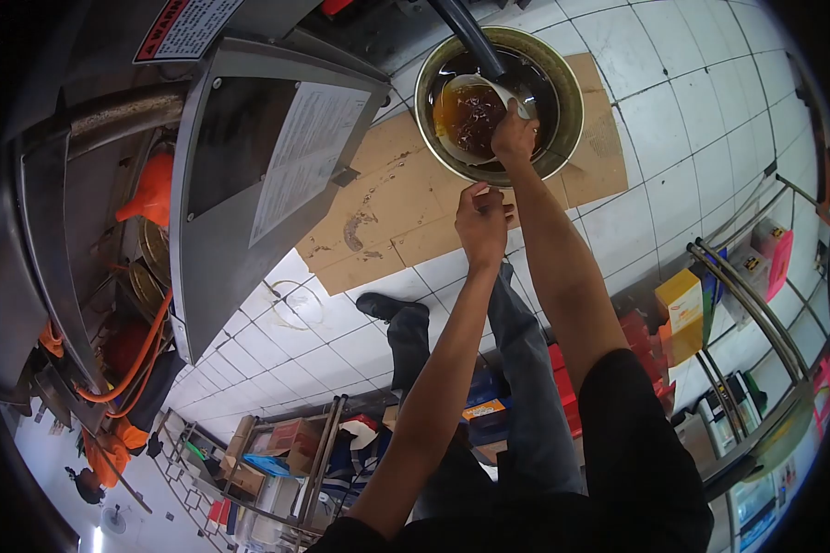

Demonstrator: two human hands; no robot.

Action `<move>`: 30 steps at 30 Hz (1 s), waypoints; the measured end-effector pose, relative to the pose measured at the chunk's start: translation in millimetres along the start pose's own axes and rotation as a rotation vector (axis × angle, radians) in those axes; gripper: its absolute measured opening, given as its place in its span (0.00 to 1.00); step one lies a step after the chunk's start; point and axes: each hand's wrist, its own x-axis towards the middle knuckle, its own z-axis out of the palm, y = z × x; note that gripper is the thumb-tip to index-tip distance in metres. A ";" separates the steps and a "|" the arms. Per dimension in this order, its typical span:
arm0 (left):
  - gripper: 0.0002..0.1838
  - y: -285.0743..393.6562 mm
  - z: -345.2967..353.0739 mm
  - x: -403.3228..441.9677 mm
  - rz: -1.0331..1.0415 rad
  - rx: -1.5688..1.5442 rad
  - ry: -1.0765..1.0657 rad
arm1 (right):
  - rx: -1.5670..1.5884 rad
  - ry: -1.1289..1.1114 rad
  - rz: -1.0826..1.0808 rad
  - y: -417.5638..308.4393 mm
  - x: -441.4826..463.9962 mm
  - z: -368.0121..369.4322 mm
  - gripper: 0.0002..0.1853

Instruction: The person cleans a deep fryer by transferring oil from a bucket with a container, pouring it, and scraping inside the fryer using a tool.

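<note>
A large round metal pot (574, 138) holds dark brown liquid. Inside it is a pale rounded container (458, 88) with amber liquid and some froth. My right hand (515, 138) reaches over the pot's near side, its fingers closed on the white edge of that container. Just outside the near rim is my left hand (482, 224), fingers curled loosely and partly apart, with nothing visible in it. From above, a dark pipe (470, 39) slants down, its end over the pot. Flattened cardboard (415, 198) lies beneath the pot on the tiles.
An open metal cabinet door (258, 175) stands at the left, with an orange funnel-like object (148, 191) and orange hoses (143, 364) behind it. Racks with boxes (681, 313) are at the right and below. My shoe (392, 306) rests on white tiles (323, 323).
</note>
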 end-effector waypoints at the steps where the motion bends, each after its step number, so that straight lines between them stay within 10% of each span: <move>1: 0.18 0.8 1.3 0.9 -0.007 -0.018 0.000 | 0.010 -0.021 0.013 1.7 1.4 0.2 0.27; 17: 0.14 -11.8 31.3 76.9 -0.485 -0.366 -0.104 | 0.311 0.080 -0.089 30.4 -12.1 -27.9 0.27; 30: 0.17 -26.3 76.9 96.9 -0.493 -0.485 0.141 | 0.487 0.174 -0.273 54.6 -26.7 -52.1 0.25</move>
